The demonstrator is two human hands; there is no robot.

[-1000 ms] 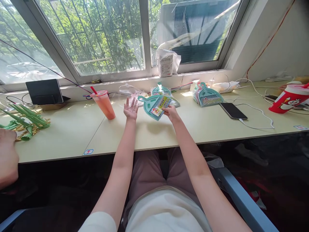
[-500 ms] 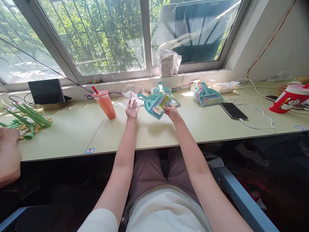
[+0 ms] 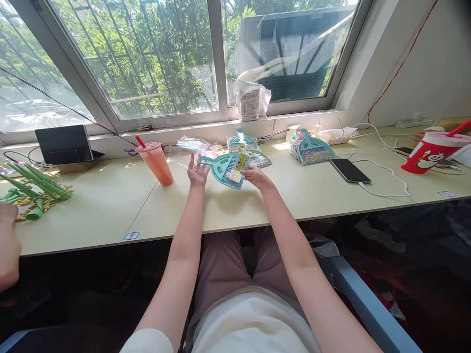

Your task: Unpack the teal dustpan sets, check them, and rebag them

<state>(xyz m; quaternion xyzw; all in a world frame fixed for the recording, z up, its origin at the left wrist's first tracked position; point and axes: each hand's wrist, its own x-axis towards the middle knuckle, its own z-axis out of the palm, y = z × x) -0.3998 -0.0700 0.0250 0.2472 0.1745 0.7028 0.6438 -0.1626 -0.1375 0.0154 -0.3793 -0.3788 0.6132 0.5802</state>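
My right hand [image 3: 258, 178] pinches the right edge of a teal mini dustpan and brush set [image 3: 222, 171], which carries a yellow printed label card. The set is held above the table with its looped handle pointing left. Beside that handle my left hand [image 3: 197, 172] is palm up, fingers apart, holding nothing; whether it touches the handle I cannot tell. Behind the set, more dustpan sets [image 3: 243, 142] in clear wrapping lie on the table, partly hidden. A crumpled clear plastic bag [image 3: 193, 143] is at the back, beyond my left hand.
A cup of orange drink [image 3: 156, 164] stands left of my left hand. To the right are a stack of dustpan sets [image 3: 312, 149], a phone [image 3: 349, 170] on a white cable and a red cup [image 3: 429, 154]. Green plastic pieces [image 3: 40, 191] and another person's arm [image 3: 8, 250] are at far left.
The dustpan set has come slightly down and left, its handle now closer to my left hand. My right hand keeps its hold. The whole view has shifted a little.
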